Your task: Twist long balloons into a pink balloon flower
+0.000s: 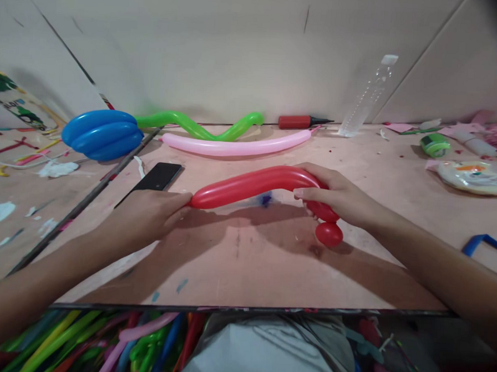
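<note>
red balloon (pixel 248 185) in front of us, raised over the middle of the table; bent at its right end, with a small round bubble (pixel 329 233) pinched off below. left hand (pixel 155 211) grips its left tip between the fingers; right hand (pixel 343 196) is curled round the bend. the hands are well apart.

around it: a black phone (pixel 159 177) lies just behind the left hand, which hides part of it. beyond, we note a pink balloon (pixel 237 148) lying lengthwise, then a wavy green balloon (pixel 189 126) that meets a blue balloon cluster (pixel 103 135) at the left. near the back, a red pump (pixel 294 122) with a dark nozzle, and a transparent bottle (pixel 365 100) with a white cap. far right: a green round object (pixel 435 144), a plastic packet (pixel 476 177), a blue strip (pixel 485 241).

surface: pinkish table (pixel 235 274), stained, with a blue blot (pixel 266 199) and a dark seam (pixel 80 216) on the left. pale wall (pixel 239 52) behind, with panel joints. below the near edge we see many coloured balloons (pixel 57 342) and pale cloth (pixel 260 353).

writing: a printed container (pixel 25 105) at far left carries dark lettering we cannot make out; the packet's orange-marked print is too blurred to read.
</note>
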The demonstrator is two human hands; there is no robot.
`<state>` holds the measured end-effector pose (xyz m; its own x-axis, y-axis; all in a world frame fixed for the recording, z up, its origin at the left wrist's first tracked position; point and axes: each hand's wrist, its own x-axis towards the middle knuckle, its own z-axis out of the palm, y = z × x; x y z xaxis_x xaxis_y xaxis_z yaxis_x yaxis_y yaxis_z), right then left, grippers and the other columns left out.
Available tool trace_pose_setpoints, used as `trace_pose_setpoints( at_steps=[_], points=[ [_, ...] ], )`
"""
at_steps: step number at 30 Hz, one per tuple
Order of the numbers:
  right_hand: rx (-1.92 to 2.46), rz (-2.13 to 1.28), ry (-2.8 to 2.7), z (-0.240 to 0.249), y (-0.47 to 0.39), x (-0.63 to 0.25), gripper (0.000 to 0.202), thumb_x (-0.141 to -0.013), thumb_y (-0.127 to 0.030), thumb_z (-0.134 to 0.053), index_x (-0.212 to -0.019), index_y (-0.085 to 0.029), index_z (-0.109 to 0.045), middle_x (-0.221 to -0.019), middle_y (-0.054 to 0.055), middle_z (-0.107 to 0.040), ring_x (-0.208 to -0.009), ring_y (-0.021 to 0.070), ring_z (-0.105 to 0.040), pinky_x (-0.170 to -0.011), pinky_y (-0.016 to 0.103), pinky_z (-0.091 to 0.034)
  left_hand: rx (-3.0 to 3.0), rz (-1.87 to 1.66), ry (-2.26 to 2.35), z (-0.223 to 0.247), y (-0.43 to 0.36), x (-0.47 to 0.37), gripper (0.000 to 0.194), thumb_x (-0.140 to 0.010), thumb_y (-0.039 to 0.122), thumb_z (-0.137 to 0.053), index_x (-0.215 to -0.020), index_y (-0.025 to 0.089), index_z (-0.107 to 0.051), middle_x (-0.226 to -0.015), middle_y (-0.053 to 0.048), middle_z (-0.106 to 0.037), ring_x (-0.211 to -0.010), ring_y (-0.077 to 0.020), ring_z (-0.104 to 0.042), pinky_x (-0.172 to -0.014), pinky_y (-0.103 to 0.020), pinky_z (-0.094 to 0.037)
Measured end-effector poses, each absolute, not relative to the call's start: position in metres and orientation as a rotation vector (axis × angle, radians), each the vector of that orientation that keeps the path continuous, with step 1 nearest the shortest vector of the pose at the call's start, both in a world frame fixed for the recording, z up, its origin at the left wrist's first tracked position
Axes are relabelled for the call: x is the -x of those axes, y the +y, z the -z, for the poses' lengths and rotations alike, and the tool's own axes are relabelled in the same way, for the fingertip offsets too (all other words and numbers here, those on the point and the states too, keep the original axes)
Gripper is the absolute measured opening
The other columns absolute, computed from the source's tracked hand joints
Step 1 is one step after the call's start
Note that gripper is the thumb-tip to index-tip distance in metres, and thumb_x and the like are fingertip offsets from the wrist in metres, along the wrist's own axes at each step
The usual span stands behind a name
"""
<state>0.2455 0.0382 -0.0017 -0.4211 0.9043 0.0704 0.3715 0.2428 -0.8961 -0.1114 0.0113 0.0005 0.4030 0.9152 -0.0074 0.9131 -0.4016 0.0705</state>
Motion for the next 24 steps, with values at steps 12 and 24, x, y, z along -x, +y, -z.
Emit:
trace_pose_setpoints(
  at_steps=[12,24],
  points=[
    [1.202,-1.283,-1.746,0.001,0.039,-0.243,0.028,-0.087,-0.040,-0.069,-0.108,-0.023,-0.064,-0.087,0.002,-0.067,-0.060,0.0150,-0.061,-0.049,0.028,-0.048,-2.644,-0.159,1.962,0.002,-0.003,0.137,0.043,-0.101,0.046,-0.034,-0.077,0.023,-0.062,-0.063,-0.004,-0.059,-0.059,-0.0202,-0.054,-0.058,-0.031,-0.029],
    [0.925,-1.185,-2.293,-0.017,0.013,-0.220,0.036,-0.090,-0.035,-0.069,-0.126,-0.029,-0.067,-0.121,0.000,-0.073,-0.109,0.0228,-0.068,-0.095,0.036,-0.053,-2.148,-0.225,1.339,-0.033,-0.023,0.059,0.072,-0.076,0.059,-0.075,-0.137,0.028,-0.056,-0.131,-0.009,-0.068,-0.111,-0.0321,-0.067,-0.090,-0.038,-0.054]
  ],
)
